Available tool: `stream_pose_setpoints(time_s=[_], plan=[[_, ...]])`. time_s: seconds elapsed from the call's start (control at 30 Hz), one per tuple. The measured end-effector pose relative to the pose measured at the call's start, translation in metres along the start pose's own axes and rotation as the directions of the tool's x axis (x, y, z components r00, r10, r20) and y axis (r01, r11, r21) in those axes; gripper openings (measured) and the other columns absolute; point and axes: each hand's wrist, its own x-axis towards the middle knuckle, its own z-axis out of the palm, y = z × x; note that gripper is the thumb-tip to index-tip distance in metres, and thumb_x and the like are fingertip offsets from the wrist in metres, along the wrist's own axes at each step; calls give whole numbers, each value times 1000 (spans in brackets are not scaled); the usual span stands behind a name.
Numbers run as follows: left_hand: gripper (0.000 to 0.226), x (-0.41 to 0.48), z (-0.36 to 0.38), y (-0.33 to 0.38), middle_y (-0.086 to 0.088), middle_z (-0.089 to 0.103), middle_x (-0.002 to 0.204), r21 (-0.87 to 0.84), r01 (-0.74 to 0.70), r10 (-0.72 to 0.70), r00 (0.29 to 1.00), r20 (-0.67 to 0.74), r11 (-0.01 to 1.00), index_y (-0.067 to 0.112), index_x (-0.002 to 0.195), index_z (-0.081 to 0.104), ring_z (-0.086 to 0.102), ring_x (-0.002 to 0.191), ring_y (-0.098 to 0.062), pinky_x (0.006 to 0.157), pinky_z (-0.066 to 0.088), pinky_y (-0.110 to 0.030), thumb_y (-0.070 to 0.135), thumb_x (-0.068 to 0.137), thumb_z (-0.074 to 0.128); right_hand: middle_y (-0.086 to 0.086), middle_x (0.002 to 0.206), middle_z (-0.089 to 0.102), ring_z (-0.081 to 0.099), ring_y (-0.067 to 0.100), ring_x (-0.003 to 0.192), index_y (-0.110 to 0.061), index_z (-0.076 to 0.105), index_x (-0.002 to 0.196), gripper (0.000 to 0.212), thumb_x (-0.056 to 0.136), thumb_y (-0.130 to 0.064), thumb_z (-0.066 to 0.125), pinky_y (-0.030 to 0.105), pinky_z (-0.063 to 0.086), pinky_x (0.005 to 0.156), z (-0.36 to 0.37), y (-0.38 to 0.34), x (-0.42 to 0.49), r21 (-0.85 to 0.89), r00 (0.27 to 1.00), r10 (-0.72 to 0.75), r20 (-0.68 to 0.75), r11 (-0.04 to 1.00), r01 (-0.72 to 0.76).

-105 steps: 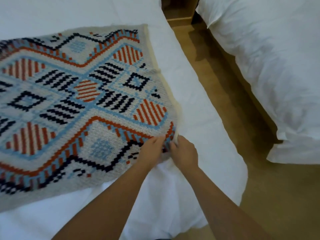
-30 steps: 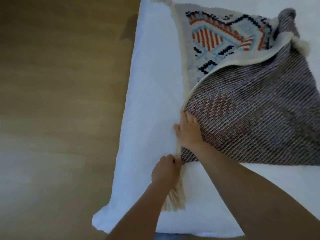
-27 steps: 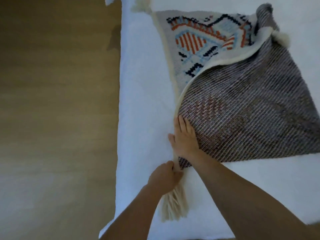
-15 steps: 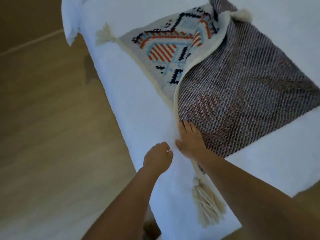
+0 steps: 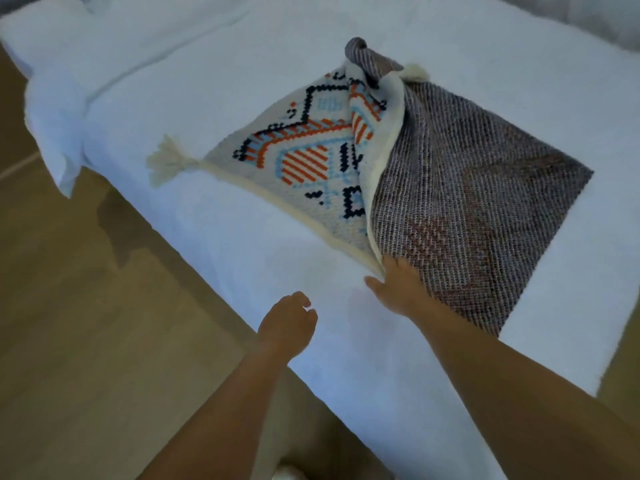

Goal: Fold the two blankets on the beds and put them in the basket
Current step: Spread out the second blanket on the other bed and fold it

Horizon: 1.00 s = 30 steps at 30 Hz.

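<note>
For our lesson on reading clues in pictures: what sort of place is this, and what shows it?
Most likely a bedroom, perhaps in a hotel. A bed with plain white bedding fills the view, a patterned blanket lies half folded on it, and a wooden floor runs beside it.

**Bare sheet around a half-folded blanket**

The white bed [image 5: 242,64] offers open sheet to the left of the blanket [image 5: 467,202] and beyond it. The blanket's bunched far corner stands up, and a tassel [image 5: 169,164] juts left. Wooden floor [image 5: 86,341] runs alongside the bed.
</note>
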Motion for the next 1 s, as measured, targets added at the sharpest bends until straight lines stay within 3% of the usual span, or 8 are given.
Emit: stream_pose_setpoints(time_s=[0.37, 0.5, 0.57, 0.67, 0.73, 0.8, 0.87, 1.0], plan=[[32, 111, -53, 28, -6, 52, 123, 195, -216, 197, 974, 111, 957, 17, 122, 50, 51, 111, -22, 91, 41, -32, 29, 94, 44, 16, 136, 40, 40, 32, 123, -7, 33, 137, 56, 89, -32, 48, 39, 37, 103, -23, -51, 81, 292, 993, 110, -35, 952, -95], [26, 180, -73, 56, -6, 56, 113, 196, -266, 241, 960, 140, 944, 14, 114, 55, 54, 105, -25, 83, 42, -31, 26, 92, 47, 18, 130, 44, 45, 32, 118, -2, 40, 131, 60, 89, -44, 52, 36, 41, 98, -38, -55, 137, 404, 985, 149, -81, 909, -105], [14, 218, -84, 70, -4, 57, 95, 218, -307, 279, 948, 151, 926, 14, 96, 56, 56, 89, -23, 70, 41, -28, 24, 91, 48, 14, 127, 50, 52, 29, 114, -5, 44, 131, 63, 85, -45, 59, 41, 46, 96, -53, -57, 167, 623, 979, 176, -102, 778, -75], [17, 271, -96, 89, -1, 54, 78, 223, -327, 293, 940, 172, 918, 10, 90, 56, 54, 74, -21, 57, 37, -27, 22, 93, 45, 1, 109, 63, 62, 17, 97, -13, 54, 124, 48, 82, -28, 70, 33, 54, 82, -79, -65, 213, 904, 975, 187, -117, 426, 26], [20, 301, -103, 99, -4, 55, 78, 182, -337, 306, 935, 179, 924, 10, 92, 55, 55, 72, -23, 59, 42, -31, 22, 95, 40, -9, 107, 64, 62, 7, 96, -21, 54, 123, 46, 80, -21, 72, 23, 53, 78, -100, -71, 246, 973, 972, 214, -102, 225, 52], [20, 327, -109, 106, -6, 59, 83, 109, -327, 310, 940, 144, 939, 13, 94, 53, 56, 72, -21, 62, 47, -33, 25, 96, 37, -3, 114, 64, 62, 11, 101, -20, 53, 125, 47, 81, -16, 70, 27, 53, 81, -118, -76, 278, 987, 965, 243, -100, 144, 66], [21, 349, -114, 112, -3, 59, 90, 39, -334, 331, 941, 69, 942, 17, 101, 51, 55, 77, -17, 64, 44, -32, 32, 97, 37, 5, 120, 62, 61, 20, 107, -14, 50, 128, 48, 84, -9, 66, 34, 51, 87, -133, -80, 306, 977, 946, 294, -138, 196, 82], [57, 382, -128, 126, 4, 56, 107, -192, -222, 228, 973, 12, 956, 26, 125, 38, 55, 103, -19, 83, 46, -34, 65, 84, 39, 9, 125, 59, 56, 25, 113, -13, 46, 132, 43, 89, -12, 52, 29, 45, 90, -145, -108, 332, 780, 890, 316, -329, 623, 67]])
